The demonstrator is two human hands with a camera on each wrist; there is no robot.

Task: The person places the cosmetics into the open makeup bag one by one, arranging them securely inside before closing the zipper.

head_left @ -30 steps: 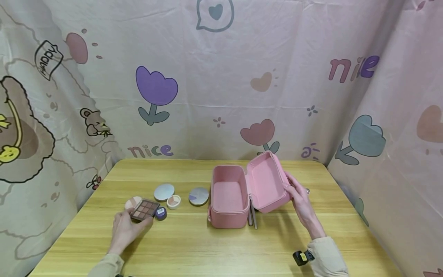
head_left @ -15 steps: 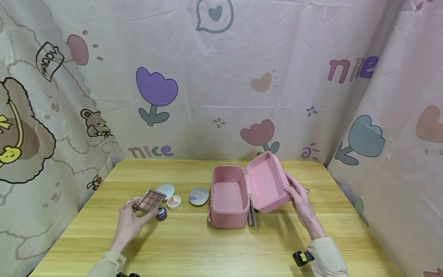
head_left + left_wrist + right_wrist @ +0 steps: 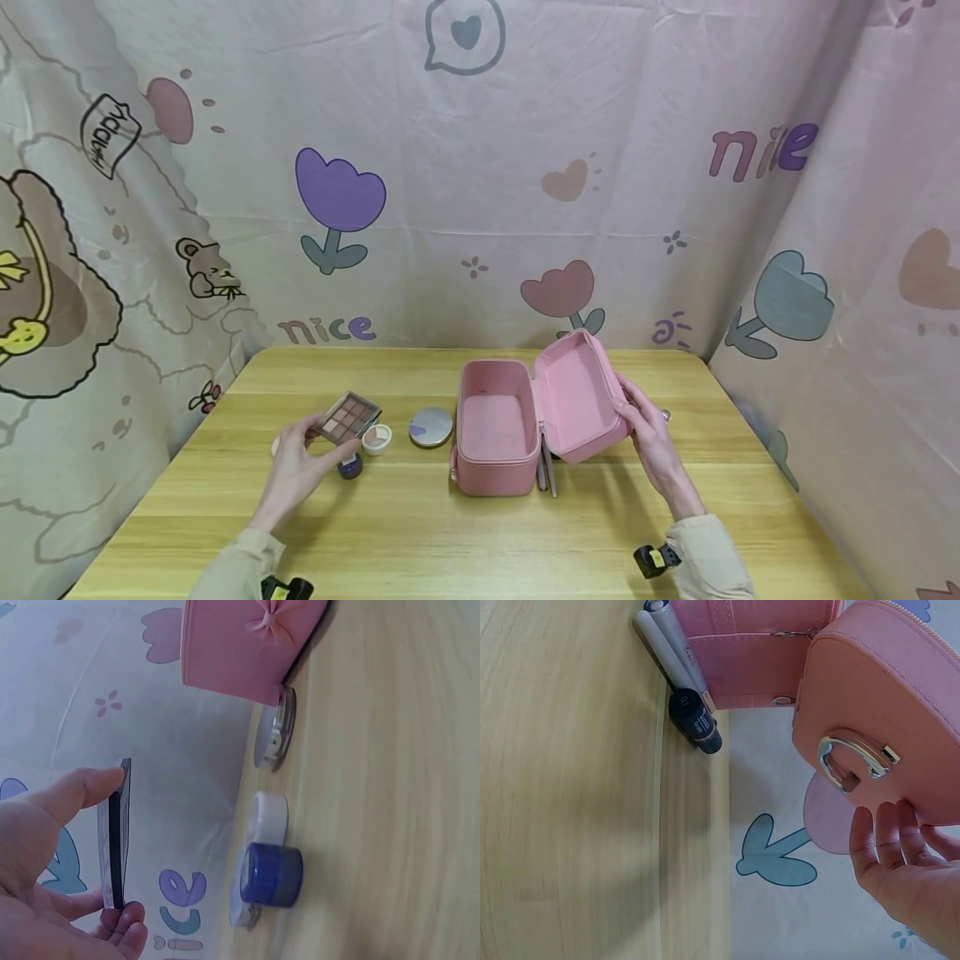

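Pinched between the thumb and fingers of my left hand (image 3: 296,475) is an eyeshadow palette (image 3: 348,417) with several brown and pink pans. The left wrist view shows the palette (image 3: 115,840) edge-on, raised above the table. A pink cosmetic case (image 3: 495,477) stands unzipped at the middle, its inside bare. My right hand (image 3: 651,437) holds the outer edge of its tilted lid (image 3: 577,396), thumb over the rim and fingers behind. In the right wrist view the fingers (image 3: 889,832) lie against the lid's outside, near its metal-ringed handle (image 3: 851,761).
Left of the case lie a silver compact (image 3: 431,427), a small round white pot (image 3: 377,438) and a dark blue jar (image 3: 349,466). Another round compact (image 3: 238,900) is partly hidden behind the jar. Slim tubes (image 3: 671,652) and a black bottle (image 3: 695,720) lie beside the case, below its lid.
My left hand has lifted the eyeshadow palette and carried it right and away from me, now over the round compact. My right hand and the lid have stayed in place.
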